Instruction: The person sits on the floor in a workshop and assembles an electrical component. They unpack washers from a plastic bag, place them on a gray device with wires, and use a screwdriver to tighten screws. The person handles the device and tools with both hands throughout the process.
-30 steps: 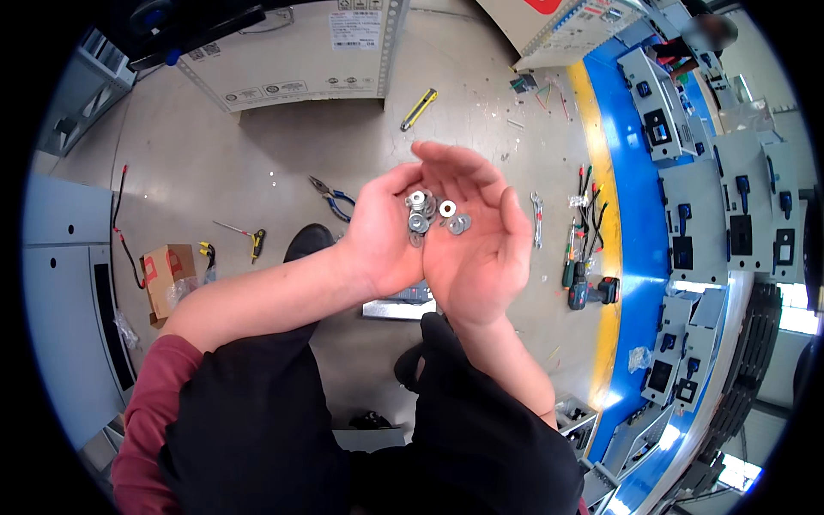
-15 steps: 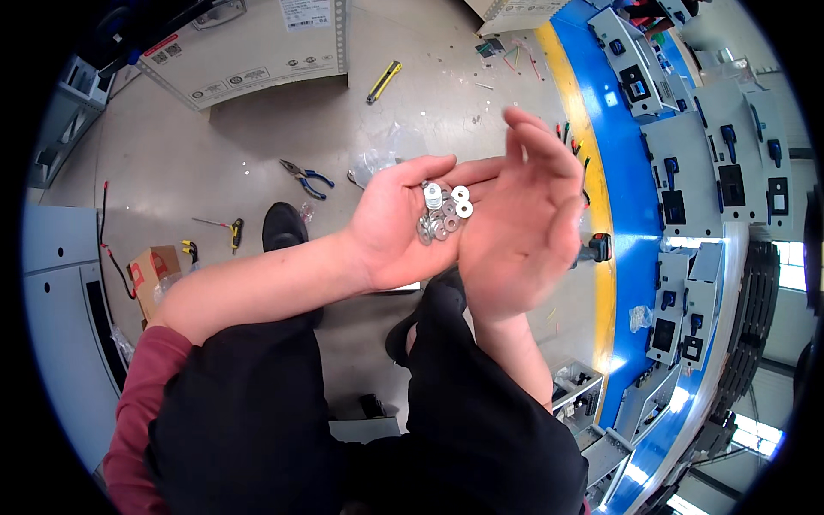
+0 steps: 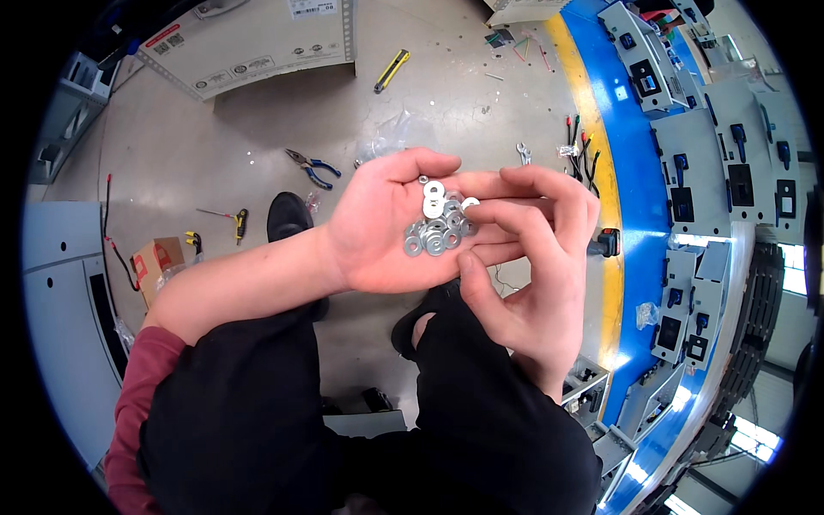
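Note:
My left hand (image 3: 373, 227) lies palm up, cupped under a heap of flat metal washers (image 3: 434, 239). A small nut-like metal piece (image 3: 423, 179) sits at the heap's upper edge by the thumb. From the right, my right hand (image 3: 547, 279) reaches over the left fingers. Its bent fingertips touch the right edge of the heap, near one bright washer, and its thumb stays apart from them beside the palm. No piece is seen gripped between the right fingers.
On the floor lie blue-handled pliers (image 3: 311, 167), a yellow utility knife (image 3: 391, 71), a screwdriver (image 3: 239, 225), a wrench (image 3: 524, 153) and a clear plastic bag (image 3: 399, 136). Red, green and black cables (image 3: 584, 154) lie right. A large beige cabinet (image 3: 257, 56) stands ahead.
My right hand has turned from raised and spread to bent, its fingertips coming down to the washers. The heap has spread a little in my left palm.

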`<state>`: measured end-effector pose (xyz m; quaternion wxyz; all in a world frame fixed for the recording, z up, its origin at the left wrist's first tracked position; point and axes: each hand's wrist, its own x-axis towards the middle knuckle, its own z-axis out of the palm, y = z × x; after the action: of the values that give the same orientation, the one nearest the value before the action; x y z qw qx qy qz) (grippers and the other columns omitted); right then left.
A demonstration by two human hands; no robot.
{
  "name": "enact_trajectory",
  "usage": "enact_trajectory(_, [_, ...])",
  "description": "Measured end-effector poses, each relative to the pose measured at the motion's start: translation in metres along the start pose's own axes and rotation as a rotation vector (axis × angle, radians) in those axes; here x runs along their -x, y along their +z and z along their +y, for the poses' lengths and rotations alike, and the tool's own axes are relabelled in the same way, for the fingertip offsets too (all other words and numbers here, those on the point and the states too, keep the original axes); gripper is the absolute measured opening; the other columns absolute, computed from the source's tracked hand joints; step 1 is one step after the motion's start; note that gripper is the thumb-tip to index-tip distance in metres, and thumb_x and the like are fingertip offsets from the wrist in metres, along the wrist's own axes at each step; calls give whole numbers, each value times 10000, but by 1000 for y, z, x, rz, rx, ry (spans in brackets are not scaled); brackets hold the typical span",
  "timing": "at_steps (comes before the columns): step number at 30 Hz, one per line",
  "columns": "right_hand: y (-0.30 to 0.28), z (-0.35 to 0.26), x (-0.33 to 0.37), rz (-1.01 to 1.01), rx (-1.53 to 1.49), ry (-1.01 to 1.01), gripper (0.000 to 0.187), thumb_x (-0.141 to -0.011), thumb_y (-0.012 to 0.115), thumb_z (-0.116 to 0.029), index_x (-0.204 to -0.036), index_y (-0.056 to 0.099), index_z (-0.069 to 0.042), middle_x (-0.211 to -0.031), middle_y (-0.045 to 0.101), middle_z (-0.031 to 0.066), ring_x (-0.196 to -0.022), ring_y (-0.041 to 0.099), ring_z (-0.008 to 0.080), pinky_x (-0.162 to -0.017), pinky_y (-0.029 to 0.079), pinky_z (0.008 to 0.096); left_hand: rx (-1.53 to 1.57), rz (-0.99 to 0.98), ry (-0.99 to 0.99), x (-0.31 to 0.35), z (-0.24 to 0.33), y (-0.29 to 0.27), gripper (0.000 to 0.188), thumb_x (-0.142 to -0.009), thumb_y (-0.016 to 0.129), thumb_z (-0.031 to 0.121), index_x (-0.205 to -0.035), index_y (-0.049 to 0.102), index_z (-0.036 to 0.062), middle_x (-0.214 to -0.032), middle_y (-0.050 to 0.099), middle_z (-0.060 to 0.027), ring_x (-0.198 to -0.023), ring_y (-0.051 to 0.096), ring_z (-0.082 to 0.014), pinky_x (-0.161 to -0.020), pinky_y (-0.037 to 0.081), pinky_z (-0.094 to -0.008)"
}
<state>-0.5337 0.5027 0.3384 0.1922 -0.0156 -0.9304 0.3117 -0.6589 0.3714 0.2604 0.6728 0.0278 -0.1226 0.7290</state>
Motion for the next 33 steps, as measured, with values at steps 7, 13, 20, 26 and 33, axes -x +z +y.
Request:
enact_trajectory(7, [0,2,-2,18,10,1,340,-671,800,-42,-1000,731,-89,-1307,579,126,-1196,494,360,-1010,452,447,-74,241,-4,0,-1,30,629,-1080,237,349,-1517,404,-72,-1568,450,-248,-1426,478,-362,-1213,362,-486])
enact_trajectory(13, [2,4,-4,-4,43,-6,297,-679,783,-5,-962,729,-78,-1273,598,123,-1179,510,347,-987,464,435,-90,297,-3,1,-1,28,621,-1082,237,337,-1510,409,-79,-1560,457,-264,-1436,470,-376,-1231,343,-490])
enact_trajectory(20, [8,10,7,117,-203,48,213,-685,727,33,-885,700,-33,-1214,630,145,-1101,590,273,-949,474,386,-20,230,-29,7,2,23,640,-1071,232,295,-1533,361,-128,-1566,435,-293,-1479,412,-406,-1272,288,-477])
enact_trajectory(26, [3,30,19,429,-754,74,170,-761,540,50,-882,462,-40,-876,615,164,-802,570,236,-781,484,356,-59,158,-10,0,2,23,711,-1047,258,311,-1613,187,-114,-1693,196,-307,-1576,227,-433,-1306,202,-503])
enact_trajectory(33, [4,35,32,304,-1223,334,73,-908,538,-44,-975,515,-25,-552,396,-33,-486,305,80,-510,288,277,-26,162,-22,0,2,14,708,-1044,257,311,-1610,203,-111,-1692,195,-307,-1580,225,-417,-1308,193,-512])
